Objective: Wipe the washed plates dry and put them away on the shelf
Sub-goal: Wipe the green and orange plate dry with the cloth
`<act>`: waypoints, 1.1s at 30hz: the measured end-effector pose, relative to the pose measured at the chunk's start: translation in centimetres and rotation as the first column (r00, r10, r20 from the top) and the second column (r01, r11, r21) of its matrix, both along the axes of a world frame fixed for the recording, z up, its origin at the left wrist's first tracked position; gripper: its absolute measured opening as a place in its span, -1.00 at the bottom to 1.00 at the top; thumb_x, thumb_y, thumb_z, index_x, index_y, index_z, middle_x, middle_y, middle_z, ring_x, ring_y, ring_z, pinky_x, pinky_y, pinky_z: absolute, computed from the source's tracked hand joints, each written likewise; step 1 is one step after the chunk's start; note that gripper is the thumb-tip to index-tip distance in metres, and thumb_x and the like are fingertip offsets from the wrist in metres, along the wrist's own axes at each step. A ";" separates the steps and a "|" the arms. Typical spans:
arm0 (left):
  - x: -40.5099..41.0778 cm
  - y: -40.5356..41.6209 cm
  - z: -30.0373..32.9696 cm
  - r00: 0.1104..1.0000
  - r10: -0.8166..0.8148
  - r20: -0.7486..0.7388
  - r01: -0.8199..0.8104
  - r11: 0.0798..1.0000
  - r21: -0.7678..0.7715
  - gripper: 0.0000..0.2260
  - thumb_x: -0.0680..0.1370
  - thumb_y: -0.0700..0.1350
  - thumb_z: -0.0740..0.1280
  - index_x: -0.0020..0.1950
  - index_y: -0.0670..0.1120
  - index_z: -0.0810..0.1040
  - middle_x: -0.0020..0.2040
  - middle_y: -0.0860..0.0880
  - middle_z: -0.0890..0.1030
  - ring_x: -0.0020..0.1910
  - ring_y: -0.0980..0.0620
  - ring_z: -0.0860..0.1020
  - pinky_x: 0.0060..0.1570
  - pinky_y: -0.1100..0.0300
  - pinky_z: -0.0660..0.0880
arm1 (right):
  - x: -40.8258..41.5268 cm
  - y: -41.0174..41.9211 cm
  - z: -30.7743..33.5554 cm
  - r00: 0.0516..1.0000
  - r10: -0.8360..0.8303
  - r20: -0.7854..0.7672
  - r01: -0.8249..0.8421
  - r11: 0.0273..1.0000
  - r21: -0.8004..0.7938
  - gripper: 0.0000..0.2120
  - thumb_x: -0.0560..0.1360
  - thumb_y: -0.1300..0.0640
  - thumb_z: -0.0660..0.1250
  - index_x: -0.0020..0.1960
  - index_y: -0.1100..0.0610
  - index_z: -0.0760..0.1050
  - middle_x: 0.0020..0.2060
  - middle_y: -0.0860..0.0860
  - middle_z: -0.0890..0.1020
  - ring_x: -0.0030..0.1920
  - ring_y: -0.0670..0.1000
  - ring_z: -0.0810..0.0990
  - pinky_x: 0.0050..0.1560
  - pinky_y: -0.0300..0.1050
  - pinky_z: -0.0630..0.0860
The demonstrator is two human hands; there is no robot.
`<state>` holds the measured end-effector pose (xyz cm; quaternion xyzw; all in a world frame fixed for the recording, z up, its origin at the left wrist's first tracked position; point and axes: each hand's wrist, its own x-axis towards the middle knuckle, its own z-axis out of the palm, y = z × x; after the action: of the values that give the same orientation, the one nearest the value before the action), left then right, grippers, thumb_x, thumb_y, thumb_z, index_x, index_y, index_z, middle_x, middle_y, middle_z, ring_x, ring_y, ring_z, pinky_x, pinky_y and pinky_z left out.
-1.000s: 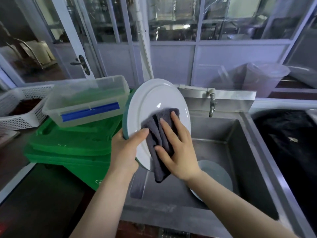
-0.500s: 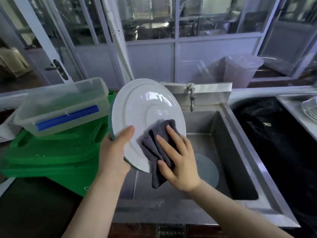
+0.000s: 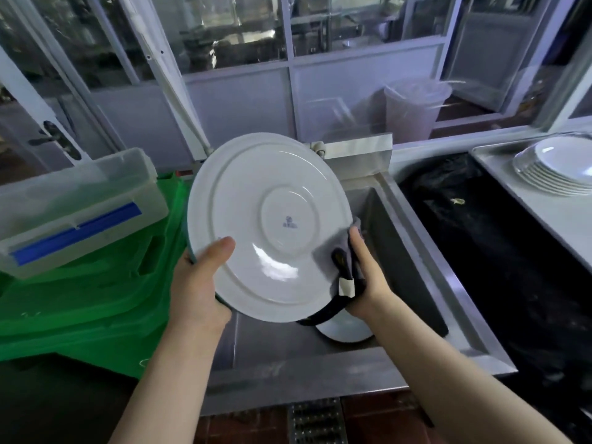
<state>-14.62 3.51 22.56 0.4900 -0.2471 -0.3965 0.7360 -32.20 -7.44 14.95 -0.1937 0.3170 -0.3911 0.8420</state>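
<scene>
Head view: plate (image 3: 269, 225) held up over sink (image 3: 400, 251), underside facing camera, tilted. Left hand (image 3: 198, 280) clamps rim at 8 o'clock, thumb across back. Right hand (image 3: 362, 277) grips grey cloth (image 3: 342, 261) against rim at 4 o'clock, fingers wrapped behind. Stack of plates (image 3: 557, 168) sits on tabletop at 2 o'clock, right hand nearer. Another plate (image 3: 346, 331) lies in basin below. Green crates (image 3: 89, 283) and clear box (image 3: 73, 203) crowd 9 o'clock. Shelf not visible.

Plate (image 3: 269, 225) glossy white ceramic; cloth (image 3: 344, 254) soft grey fabric; sink (image 3: 416, 261) brushed steel; crate (image 3: 96, 299) smooth green plastic.
</scene>
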 end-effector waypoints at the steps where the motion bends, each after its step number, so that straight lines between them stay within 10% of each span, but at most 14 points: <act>1: -0.2 -0.2 -0.2 1.000 -0.001 0.003 0.001 1.000 -0.002 -0.78 0.33 -0.15 0.44 -0.16 0.16 0.72 -0.12 0.05 0.72 -0.14 0.07 0.69 -0.29 0.17 0.61 | -0.5 0.1 -0.3 0.999 0.041 0.031 -0.040 0.999 -0.018 -0.46 0.42 -0.15 0.39 0.33 0.07 0.51 0.22 0.09 0.60 0.21 0.09 0.59 0.17 0.00 0.52; 11: -2.9 -2.0 -4.4 0.992 0.017 -0.129 0.003 0.988 0.155 -0.82 0.53 -0.09 0.33 0.09 0.05 0.65 0.06 -0.03 0.70 0.02 -0.02 0.67 -0.05 0.03 0.58 | -5.7 -0.6 -1.4 0.998 0.018 -0.058 -0.019 1.000 -0.019 -0.75 0.35 0.02 0.46 -0.02 0.11 0.69 -0.03 0.11 0.70 -0.01 0.09 0.68 -0.11 -0.06 0.60; 20: -4.6 -3.7 -8.0 0.983 -0.119 -0.143 0.151 0.959 0.241 -0.82 0.54 0.05 0.28 0.02 0.12 0.67 -0.03 0.01 0.72 -0.05 -0.01 0.68 -0.23 0.10 0.59 | -11.1 -0.6 -1.3 0.985 0.031 -0.167 -0.031 1.000 0.001 -0.51 0.28 0.11 0.47 0.17 0.24 0.53 -0.06 0.17 0.70 -0.10 0.14 0.70 -0.23 0.01 0.64; 28: -6.3 -6.0 -10.2 0.954 -0.243 -0.174 0.293 0.877 0.382 -0.49 0.42 0.26 0.29 0.28 0.04 0.51 0.13 -0.04 0.67 0.11 -0.01 0.62 -0.05 0.09 0.54 | -13.7 -1.7 0.0 0.955 -0.219 -0.200 0.143 0.930 -0.340 -0.49 0.22 0.20 0.53 0.16 0.19 0.55 0.02 0.16 0.69 0.03 0.16 0.67 -0.07 -0.02 0.60; 33: -8.0 -7.5 -10.5 0.841 -0.392 -0.372 0.520 0.776 0.358 -0.20 0.26 0.47 0.24 0.35 0.01 0.45 0.17 -0.09 0.64 0.17 -0.11 0.60 0.00 -0.07 0.59 | -14.5 -1.9 3.3 0.813 -0.475 -0.335 0.051 0.633 -0.773 -0.56 0.10 0.09 0.57 -0.04 -0.02 0.59 -0.09 -0.13 0.70 -0.06 -0.15 0.65 -0.15 -0.24 0.56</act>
<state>-22.65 -3.95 12.05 0.5091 -0.1570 -0.6743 0.5113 -46.67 -9.30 18.23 -0.5598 0.3696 -0.5419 0.5063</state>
